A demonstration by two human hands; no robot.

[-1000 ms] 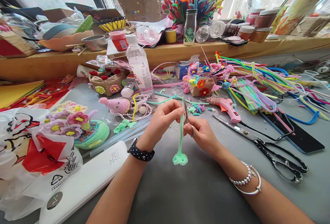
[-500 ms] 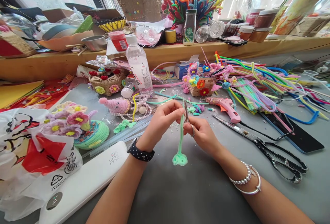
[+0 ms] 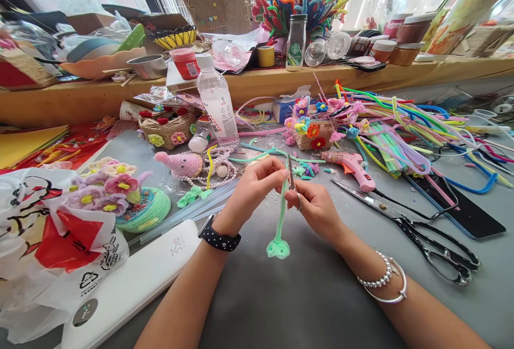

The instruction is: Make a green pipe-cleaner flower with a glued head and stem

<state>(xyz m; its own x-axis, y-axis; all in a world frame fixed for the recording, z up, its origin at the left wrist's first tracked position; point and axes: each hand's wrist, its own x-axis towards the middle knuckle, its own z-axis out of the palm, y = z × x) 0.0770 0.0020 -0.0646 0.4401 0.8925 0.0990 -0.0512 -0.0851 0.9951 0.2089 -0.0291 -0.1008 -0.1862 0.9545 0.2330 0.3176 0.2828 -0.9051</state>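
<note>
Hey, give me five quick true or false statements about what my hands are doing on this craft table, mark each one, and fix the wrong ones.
1. The left hand pinches a green fuzzy stem. True.
2. The right hand is empty. False: the right hand holds the small scissors.
3. A green flower hangs at the lower end of the stem. True.
4. The big black-handled scissors lie to the left of both hands. False: the big black-handled scissors lie to the right of both hands.
5. The pink glue gun lies on the table, apart from both hands. True.
</note>
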